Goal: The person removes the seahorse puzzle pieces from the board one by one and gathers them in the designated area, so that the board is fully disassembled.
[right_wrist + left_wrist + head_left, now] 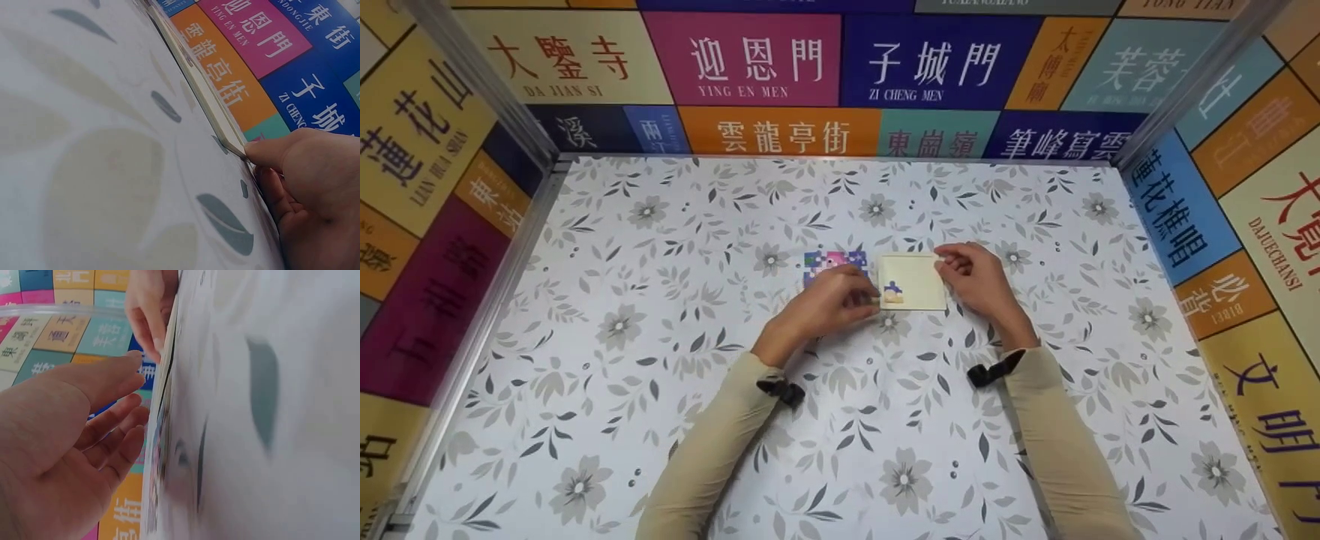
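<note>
A shallow cream puzzle tray (916,279) lies on the patterned tabletop between the hands. One jigsaw piece (893,293), purple and yellow, sits in its lower left corner. My left hand (834,300) is at the tray's left side, fingers loosely bent; the left wrist view shows nothing between its thumb and fingers. My right hand (976,279) holds the tray by its right edge, with the thumb on a corner in the right wrist view. Colourful puzzle pieces (834,260) lie together left of the tray, partly hidden under the left hand.
A white tabletop (660,420) with grey flowers and leaves spreads around the tray. Panels (765,60) with coloured blocks of lettering stand at the back and both sides, joined by clear corner strips. Both wrists wear black bands (994,370).
</note>
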`<state>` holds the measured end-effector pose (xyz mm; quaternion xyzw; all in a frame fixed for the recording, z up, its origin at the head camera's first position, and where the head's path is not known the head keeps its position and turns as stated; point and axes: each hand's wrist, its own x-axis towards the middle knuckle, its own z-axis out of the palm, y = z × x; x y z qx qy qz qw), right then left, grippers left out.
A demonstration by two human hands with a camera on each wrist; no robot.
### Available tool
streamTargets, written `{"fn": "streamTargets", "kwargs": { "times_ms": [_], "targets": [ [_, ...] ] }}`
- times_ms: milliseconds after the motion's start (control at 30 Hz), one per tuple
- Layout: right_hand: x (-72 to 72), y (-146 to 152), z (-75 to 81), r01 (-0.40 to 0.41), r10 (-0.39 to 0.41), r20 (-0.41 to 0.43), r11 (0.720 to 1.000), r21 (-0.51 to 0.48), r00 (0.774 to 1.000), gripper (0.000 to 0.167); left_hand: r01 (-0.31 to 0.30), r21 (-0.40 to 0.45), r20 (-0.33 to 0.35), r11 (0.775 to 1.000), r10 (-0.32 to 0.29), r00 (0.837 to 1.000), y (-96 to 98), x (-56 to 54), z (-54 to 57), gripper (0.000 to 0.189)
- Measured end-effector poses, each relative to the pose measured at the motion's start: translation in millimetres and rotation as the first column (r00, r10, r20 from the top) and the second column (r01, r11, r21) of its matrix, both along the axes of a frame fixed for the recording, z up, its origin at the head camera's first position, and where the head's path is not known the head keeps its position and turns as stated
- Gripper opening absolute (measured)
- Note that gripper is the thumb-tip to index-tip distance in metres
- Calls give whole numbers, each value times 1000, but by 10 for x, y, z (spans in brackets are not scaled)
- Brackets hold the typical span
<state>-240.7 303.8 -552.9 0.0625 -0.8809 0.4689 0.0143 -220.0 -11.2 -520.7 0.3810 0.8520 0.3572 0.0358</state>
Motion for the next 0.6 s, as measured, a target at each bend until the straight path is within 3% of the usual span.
{"fn": "streamTargets", "kwargs": {
  "times_ms": [167, 300, 600],
  "targets": [
    [-4, -10, -4, 7, -7, -5, 1000, 9, 1000, 29, 14, 21, 27, 1000, -15, 1000, 224, -42, -17, 25],
    [-12, -19, -5, 6, -6, -9, 1000, 8, 1000, 29, -13, 18, 14, 1000, 13, 1000, 359, -78, -18, 24],
    [-9, -32, 9, 15, -15, 2, 1000, 5, 1000, 28, -53, -22, 18, 998, 53, 998, 464, -43, -32, 25]
  ]
}}
